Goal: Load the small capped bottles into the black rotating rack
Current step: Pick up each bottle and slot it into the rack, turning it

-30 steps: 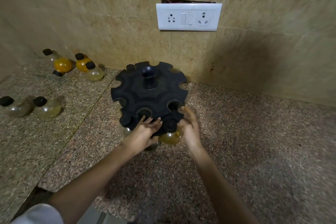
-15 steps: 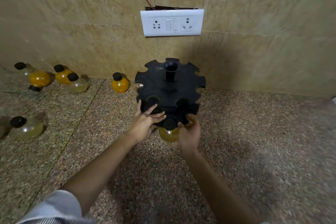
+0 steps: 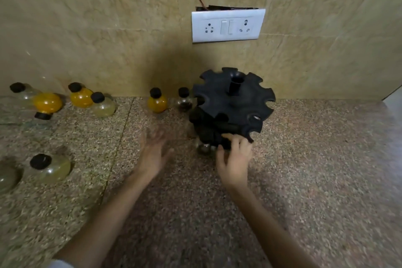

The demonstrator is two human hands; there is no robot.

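The black rotating rack (image 3: 233, 102) stands on the speckled counter by the wall, its notched top disc in full view. My right hand (image 3: 235, 156) touches the rack's lower front, fingers curled on its edge. Beside that hand, a clear bottle (image 3: 203, 148) hangs low in the rack, partly hidden. My left hand (image 3: 153, 150) hovers open and blurred over the counter left of the rack, holding nothing. Upright beside the rack are an orange bottle (image 3: 157, 100) and a dark-filled clear bottle (image 3: 184, 100), both black-capped.
Several more black-capped bottles lie at the left: an orange and clear cluster (image 3: 82, 98) by the wall, another orange one (image 3: 46, 103), a pale one (image 3: 51, 166) nearer me. A white socket plate (image 3: 228, 25) is on the tiled wall above the rack.
My left hand has left the rack and swung out to the left, open. My right hand stays on the rack's lower front. The view has shifted left, showing more loose bottles.
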